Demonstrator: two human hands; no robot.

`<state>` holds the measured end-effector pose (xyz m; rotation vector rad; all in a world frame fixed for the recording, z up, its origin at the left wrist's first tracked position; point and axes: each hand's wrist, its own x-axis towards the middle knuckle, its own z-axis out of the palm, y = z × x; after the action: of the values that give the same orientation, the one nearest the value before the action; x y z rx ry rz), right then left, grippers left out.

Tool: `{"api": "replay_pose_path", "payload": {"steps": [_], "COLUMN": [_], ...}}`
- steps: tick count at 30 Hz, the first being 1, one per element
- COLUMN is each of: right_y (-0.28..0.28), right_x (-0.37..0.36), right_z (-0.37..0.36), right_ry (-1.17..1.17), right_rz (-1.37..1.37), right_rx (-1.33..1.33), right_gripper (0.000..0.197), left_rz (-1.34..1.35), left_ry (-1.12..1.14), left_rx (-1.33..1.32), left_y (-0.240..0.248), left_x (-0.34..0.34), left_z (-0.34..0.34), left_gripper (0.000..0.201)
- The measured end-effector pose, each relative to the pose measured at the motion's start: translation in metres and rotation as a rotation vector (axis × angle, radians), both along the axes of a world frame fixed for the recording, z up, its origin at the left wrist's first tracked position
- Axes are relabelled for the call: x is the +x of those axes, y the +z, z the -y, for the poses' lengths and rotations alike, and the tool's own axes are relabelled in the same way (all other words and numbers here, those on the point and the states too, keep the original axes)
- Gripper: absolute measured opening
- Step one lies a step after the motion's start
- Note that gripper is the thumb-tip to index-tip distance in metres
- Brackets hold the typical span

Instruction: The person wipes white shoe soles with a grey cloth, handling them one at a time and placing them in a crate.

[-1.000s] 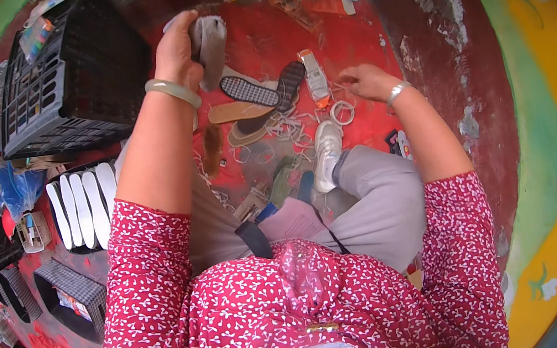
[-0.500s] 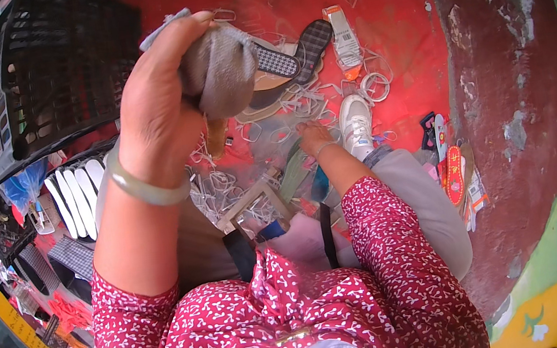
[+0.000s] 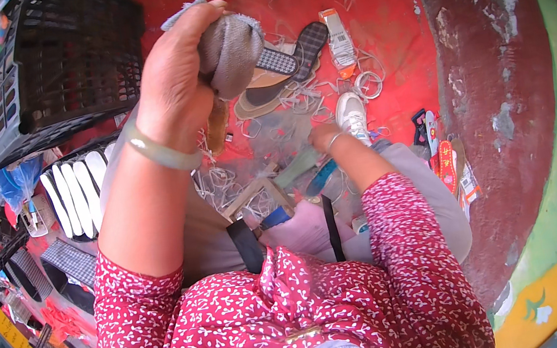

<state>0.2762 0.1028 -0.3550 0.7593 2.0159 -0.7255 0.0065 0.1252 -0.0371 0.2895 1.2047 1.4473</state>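
Observation:
My left hand is raised at the upper left, its fingers wrapped around a folded grey fabric piece with a frayed, paler edge. The thumb presses along its top; the other fingers are mostly hidden behind it. Lower down and to the right, my right hand is curled above the floor beside a white sneaker. Its fingertips are out of sight, close to a pale green strip, and I cannot make out what they hold. Just below lies a teal object.
A black plastic crate stands at the left, with white insoles below it. Checked insoles and tangled white cord lie on the red floor. A wooden frame is between my knees. Red insoles lie right.
The left hand has shifted slightly right with the grey fabric. The right hand has moved slightly right and down, and its fingers look more curled. The pale green strands are pulled nearer the hand.

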Motion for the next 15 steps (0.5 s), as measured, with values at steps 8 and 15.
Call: {"api": "replay_pose_path", "payload": {"steps": [8, 15], "right_y": [0.244, 0.375], "right_x": [0.004, 0.001], "right_z": [-0.116, -0.078], "right_ry": [-0.198, -0.514], "right_rz": [-0.999, -1.53], "right_rx": [0.572, 0.378], "right_gripper": [0.035, 0.028], "left_rz": [-0.036, 0.096], "left_ry": [-0.292, -0.608], "left_rx": [0.223, 0.313], "left_y": [-0.018, 0.0], "left_x": [-0.027, -0.025], "left_z": [-0.012, -0.008], "left_gripper": [0.012, 0.042]}}
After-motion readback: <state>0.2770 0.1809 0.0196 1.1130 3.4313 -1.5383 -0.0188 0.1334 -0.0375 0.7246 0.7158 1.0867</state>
